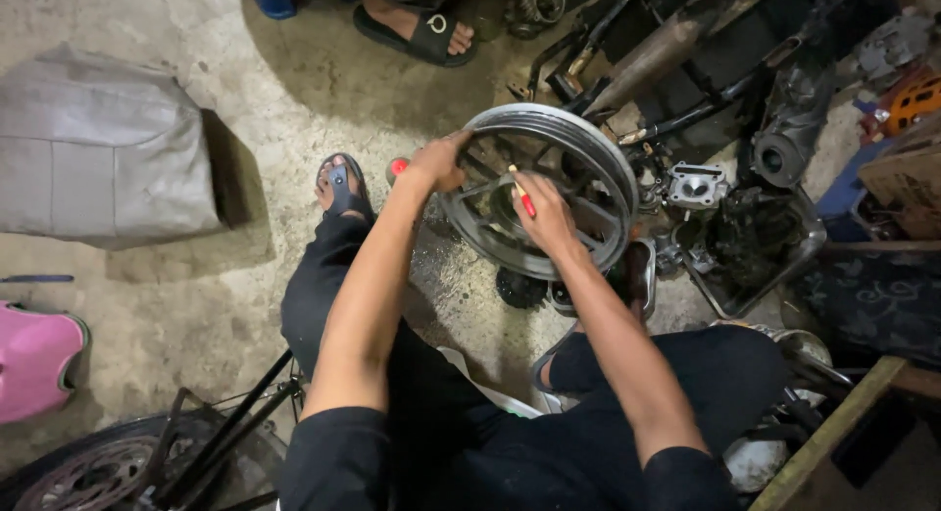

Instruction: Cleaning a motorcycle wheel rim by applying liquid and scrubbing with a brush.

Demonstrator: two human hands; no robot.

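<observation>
The left hand (438,161) curls its fingers closed over the upper left edge of a round grey cast-metal motorcycle wheel rim (588,144), holding it tilted up off the floor between the person's knees. The right hand (544,215) pinches a thin red-handled tool (522,194) between narrow fingers, its tip set against the rim's inner spokes near the hub. The rim looks dull and scuffed, with flat spokes and a smooth outer band. Behind it lie a rusty exhaust pipe (659,50), a dark greasy engine casing (784,129) and a black metal tray of oily parts (755,242), crowding the far side. The floor is rough stained concrete (196,305). A grey padded seat (98,148) rests at left, and another person's sandalled foot (417,26) stands beyond
</observation>
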